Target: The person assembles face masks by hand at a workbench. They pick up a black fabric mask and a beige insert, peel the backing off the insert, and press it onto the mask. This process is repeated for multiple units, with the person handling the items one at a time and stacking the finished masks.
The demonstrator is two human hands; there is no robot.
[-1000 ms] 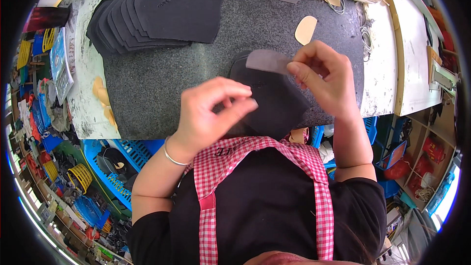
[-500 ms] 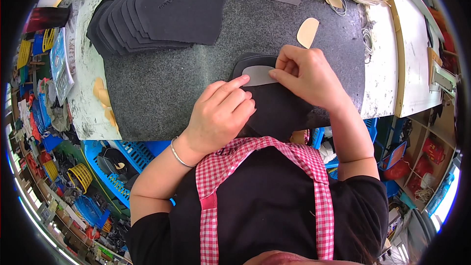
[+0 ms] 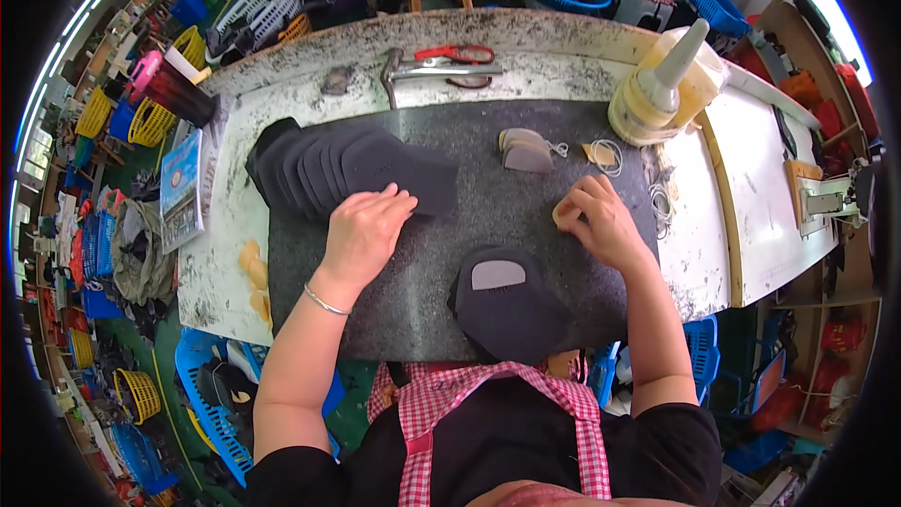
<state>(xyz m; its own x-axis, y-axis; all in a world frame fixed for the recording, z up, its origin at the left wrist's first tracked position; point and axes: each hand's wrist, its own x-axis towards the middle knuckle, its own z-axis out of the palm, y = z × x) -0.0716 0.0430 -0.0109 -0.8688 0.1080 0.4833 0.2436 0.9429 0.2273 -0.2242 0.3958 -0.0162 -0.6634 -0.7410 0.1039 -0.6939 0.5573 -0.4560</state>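
My left hand reaches over the near edge of a fanned stack of black fabric pieces, fingers stretched out; whether its fingertips touch the top piece I cannot tell. At the right, my right hand is closed in a pinch on a tan half-oval piece, mostly hidden by the fingers. Between my arms, near the table's front edge, lies a small pile of black pieces. A light grey half-oval patch lies flat on its top piece.
A dark mat covers the table's middle. Beyond my right hand are stacked half-oval patches and a coil of white cord. A spouted plastic bottle stands back right. A hammer and red-handled scissors lie behind.
Both hands have left the grey patch. My left hand went left to the fanned stack; my right went to the tan piece and pinched it. The view now takes in more of the table's back.
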